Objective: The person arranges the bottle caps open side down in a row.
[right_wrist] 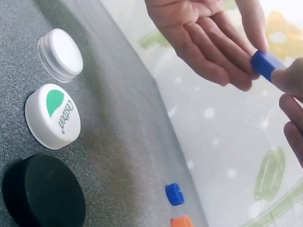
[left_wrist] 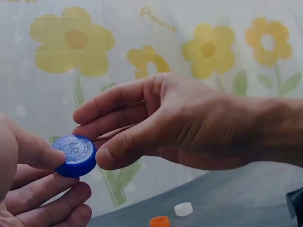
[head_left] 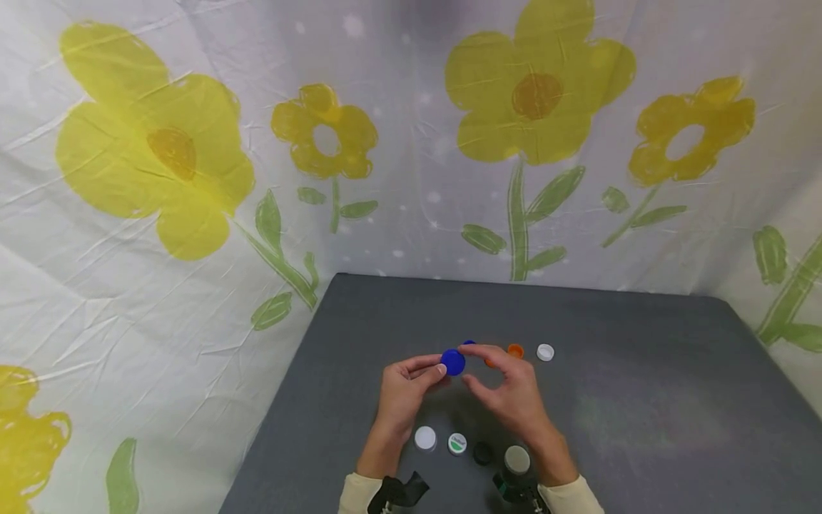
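While L fingers [left_wrist: 45, 189] pinch blue cap [left_wrist: 78, 156] at 1 edge, R fingers [left_wrist: 118, 98] spread nr opp. edge

A screened-off tabletop nook, its building unclear, shown by flower-printed sheeting [head_left: 411, 221] behind and beside a grey table [head_left: 642, 400].

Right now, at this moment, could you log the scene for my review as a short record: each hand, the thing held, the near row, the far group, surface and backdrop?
left hand: pinches the held blue cap
right hand: beside that cap, thumb and fingers parted; contact unclear
held item: round, patterned top face
near row, left to right: plain white cap, green-marked white cap, black cap, pale-topped round item
far group: includes another blue cap, orange cap, small white cap
surface: dark grey table
backdrop: flower-print sheet
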`<state>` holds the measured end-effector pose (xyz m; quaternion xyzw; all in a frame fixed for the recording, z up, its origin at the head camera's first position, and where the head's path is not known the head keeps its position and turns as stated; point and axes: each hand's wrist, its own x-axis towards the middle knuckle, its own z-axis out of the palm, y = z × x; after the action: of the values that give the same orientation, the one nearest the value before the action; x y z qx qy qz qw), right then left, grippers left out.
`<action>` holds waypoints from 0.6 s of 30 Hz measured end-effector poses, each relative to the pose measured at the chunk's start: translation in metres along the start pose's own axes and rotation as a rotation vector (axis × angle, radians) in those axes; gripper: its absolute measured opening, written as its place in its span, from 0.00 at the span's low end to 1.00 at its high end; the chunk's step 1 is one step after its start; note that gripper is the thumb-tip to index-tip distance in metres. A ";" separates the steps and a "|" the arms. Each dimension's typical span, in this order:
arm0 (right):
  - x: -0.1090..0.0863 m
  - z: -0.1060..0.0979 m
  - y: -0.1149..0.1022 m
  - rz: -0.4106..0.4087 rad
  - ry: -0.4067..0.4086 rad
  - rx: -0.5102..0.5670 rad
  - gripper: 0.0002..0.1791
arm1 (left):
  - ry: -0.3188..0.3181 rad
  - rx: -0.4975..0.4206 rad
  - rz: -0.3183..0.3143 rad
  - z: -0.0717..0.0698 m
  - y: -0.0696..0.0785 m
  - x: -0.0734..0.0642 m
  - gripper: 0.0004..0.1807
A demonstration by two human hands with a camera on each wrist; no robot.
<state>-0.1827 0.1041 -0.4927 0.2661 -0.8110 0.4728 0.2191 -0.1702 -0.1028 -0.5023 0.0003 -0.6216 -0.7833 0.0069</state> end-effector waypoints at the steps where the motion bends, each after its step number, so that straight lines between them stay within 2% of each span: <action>1: 0.000 0.001 0.001 -0.010 0.003 0.001 0.30 | -0.009 -0.006 -0.006 0.000 0.000 0.000 0.16; 4: 0.000 0.001 0.002 -0.035 0.008 0.005 0.30 | -0.035 -0.012 -0.018 -0.001 0.001 -0.001 0.17; 8: -0.001 0.000 0.002 -0.035 0.012 -0.022 0.29 | -0.064 0.080 0.024 -0.003 0.004 -0.003 0.15; 13: -0.001 -0.001 -0.001 -0.020 0.002 -0.053 0.29 | -0.075 0.259 0.172 -0.006 0.012 -0.004 0.15; 18: 0.000 -0.001 -0.005 0.016 -0.025 -0.049 0.28 | -0.127 0.359 0.332 -0.012 0.015 -0.002 0.18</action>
<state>-0.1798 0.1033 -0.4886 0.2602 -0.8270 0.4512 0.2116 -0.1676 -0.1178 -0.4899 -0.1498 -0.7413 -0.6471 0.0961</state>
